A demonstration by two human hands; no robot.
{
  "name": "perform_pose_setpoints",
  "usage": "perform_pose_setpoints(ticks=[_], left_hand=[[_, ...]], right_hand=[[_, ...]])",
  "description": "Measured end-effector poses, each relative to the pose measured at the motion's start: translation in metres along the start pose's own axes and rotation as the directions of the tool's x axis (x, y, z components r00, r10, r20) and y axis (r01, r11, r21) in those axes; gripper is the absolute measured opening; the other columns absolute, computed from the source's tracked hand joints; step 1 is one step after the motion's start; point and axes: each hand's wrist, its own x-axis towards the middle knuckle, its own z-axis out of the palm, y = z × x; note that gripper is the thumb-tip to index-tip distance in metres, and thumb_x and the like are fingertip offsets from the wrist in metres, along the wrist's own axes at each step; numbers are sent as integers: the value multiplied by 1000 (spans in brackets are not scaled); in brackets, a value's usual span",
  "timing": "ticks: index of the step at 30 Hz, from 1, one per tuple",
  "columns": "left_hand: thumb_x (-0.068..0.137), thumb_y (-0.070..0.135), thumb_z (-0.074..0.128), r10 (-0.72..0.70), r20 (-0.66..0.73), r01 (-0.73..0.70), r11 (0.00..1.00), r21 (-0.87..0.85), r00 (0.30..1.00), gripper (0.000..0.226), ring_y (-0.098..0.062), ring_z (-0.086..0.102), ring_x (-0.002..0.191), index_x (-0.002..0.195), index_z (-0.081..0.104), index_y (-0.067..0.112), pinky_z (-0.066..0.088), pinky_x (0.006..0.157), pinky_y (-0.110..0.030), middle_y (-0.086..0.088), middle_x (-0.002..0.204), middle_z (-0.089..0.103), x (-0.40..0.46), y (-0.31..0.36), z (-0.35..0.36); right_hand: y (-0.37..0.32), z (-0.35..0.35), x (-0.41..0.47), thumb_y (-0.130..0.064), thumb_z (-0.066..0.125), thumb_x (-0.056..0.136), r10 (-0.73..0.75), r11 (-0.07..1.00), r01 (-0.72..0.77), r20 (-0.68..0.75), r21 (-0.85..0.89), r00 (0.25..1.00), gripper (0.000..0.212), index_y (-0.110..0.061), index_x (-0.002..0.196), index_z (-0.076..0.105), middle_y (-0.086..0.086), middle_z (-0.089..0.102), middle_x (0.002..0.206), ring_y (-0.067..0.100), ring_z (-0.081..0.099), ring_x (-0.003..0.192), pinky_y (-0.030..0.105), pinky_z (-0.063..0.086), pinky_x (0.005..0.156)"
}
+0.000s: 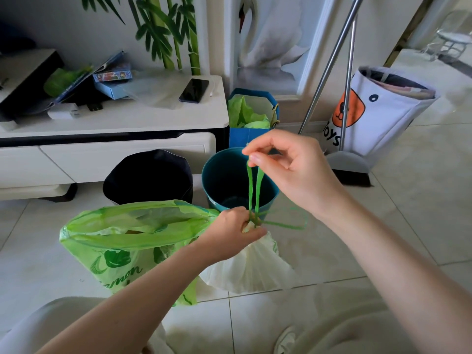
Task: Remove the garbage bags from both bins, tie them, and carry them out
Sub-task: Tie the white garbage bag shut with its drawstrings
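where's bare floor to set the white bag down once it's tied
Bare tiles lie to the right of the white bag, between it and the dustpan, under the right hand. More lie in front, toward the knees. Left is crowded: the green bag, black bin and blue bin stand close by the left hand.

green lemon-print bag (115,254), pale white bag (250,267) with green drawstring (255,187), teal bin (224,177), black bin (148,177)

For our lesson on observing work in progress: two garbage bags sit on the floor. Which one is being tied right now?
The white plastic garbage bag on the right: the left hand grips its gathered neck while the right hand pulls its green drawstring upward. The green printed bag lies open.
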Motion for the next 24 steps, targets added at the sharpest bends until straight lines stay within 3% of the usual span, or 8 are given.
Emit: perform_pose_setpoints(ticks=[6, 8, 11, 13, 15, 17, 21, 24], left_hand=[[99, 26, 48, -121, 16, 122, 984, -130, 992, 32, -5, 49, 57, 79, 71, 16, 38, 54, -16, 5, 65, 57, 3, -2, 1], [99, 27, 47, -140, 17, 141, 974, -179, 990, 38, -18, 61, 73, 65, 62, 27, 46, 68, -26, -5, 81, 70, 3, -5, 0], [99, 30, 47, -158, 11, 158, 968, -193, 987, 40, -20, 63, 77, 62, 62, 26, 47, 74, -33, -6, 84, 72, 5, -8, -5], [98, 31, 49, -172, 26, 174, 961, -217, 985, 42, -9, 54, 61, 69, 69, 10, 44, 65, -29, -3, 73, 68, 7, -10, -10], [98, 31, 49, -209, 55, 216, 937, -274, 976, 45, -2, 44, 50, 72, 71, 2, 37, 56, -22, 0, 66, 67, 8, -12, -14], [99, 30, 47, -244, 98, 263, 895, -361, 965, 43, 2, 50, 56, 84, 74, 0, 40, 60, -17, 14, 62, 68, 7, -15, -17], [100, 26, 47, -234, 145, 275, 807, -523, 961, 32, -10, 61, 85, 102, 75, 10, 49, 86, -29, 0, 88, 76, 5, -24, -23], [99, 22, 49, -285, 99, 281, 720, -635, 953, 27, -18, 65, 92, 100, 74, 12, 49, 93, -37, -5, 92, 77, 7, -31, -28]], right_hand=[[23, 0, 1, -22, 56, 92, 236, 966, -230, 46, -117, 971, 44, -30, 133, 40, -1, 69, 90, 14, 67, 92, 36, 53, 88], [37, -4, -2, -28, 49, 95, 430, 864, -375, 103, -337, 897, 45, -26, 138, 33, 4, 70, 98, 17, 65, 94, 37, 49, 90], [50, 4, -13, -37, 45, 96, 635, 719, -374, 334, -585, 697, 45, -22, 138, 41, 1, 62, 126, 18, 57, 112, 32, 43, 93], [54, 12, -18, -37, 45, 95, 651, 700, -313, 393, -642, 649, 36, -18, 125, 54, 2, 64, 110, 19, 59, 101, 31, 44, 82], [56, 13, -19, -30, 43, 97, 631, 716, -304, 397, -628, 667, 31, -8, 89, 63, 4, 58, 74, 21, 58, 73, 32, 41, 65], [55, 7, -16, -26, 41, 99, 640, 723, -367, 369, -586, 674, 37, -13, 71, 60, -3, 49, 56, 19, 55, 57, 31, 43, 59], [50, -15, -11, -23, 40, 98, 639, 750, -484, 308, -450, 704, 33, -14, 75, 62, -3, 40, 50, 11, 42, 43, 39, 54, 65], [44, -28, -15, -23, 43, 99, 661, 748, -577, 446, -328, 603, 32, -10, 78, 64, -1, 40, 50, 12, 38, 47, 34, 55, 64]])
